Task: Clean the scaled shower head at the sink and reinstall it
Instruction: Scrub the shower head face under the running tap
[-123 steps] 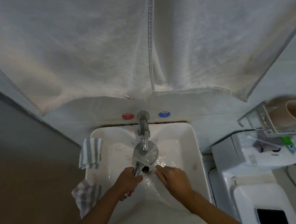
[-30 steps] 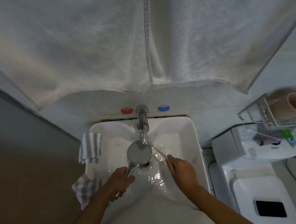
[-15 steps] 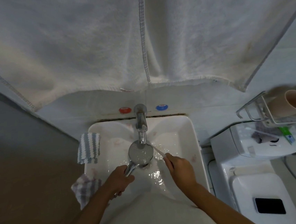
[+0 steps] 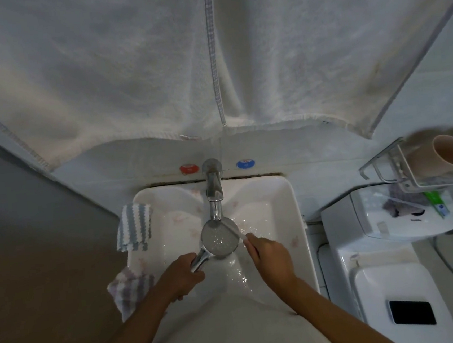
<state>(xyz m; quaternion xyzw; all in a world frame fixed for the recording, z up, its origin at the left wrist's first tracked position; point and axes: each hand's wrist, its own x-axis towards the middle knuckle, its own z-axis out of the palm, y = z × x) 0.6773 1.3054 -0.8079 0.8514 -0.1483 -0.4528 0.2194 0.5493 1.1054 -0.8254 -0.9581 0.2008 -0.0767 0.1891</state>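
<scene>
The toothbrush (image 4: 235,230) has moved onto the shower head (image 4: 219,237) rim — right hand (image 4: 269,255) fingers pinching it, left hand (image 4: 181,275) gripping the handle.

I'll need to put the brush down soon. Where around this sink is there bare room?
Bare: the white sink's back-right basin floor and its right rim. Crowded: the left rim, with a blue-striped cloth and checked cloth; and the centre, under the chrome tap and round shower head.

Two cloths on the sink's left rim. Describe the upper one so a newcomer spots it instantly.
Start at the white sink under the hanging towels, then follow its left rim toward the wall. The cloth draped there has blue-grey and white stripes; the other cloth, nearer the person by the left hand, is paler with faint purplish checks.
</scene>
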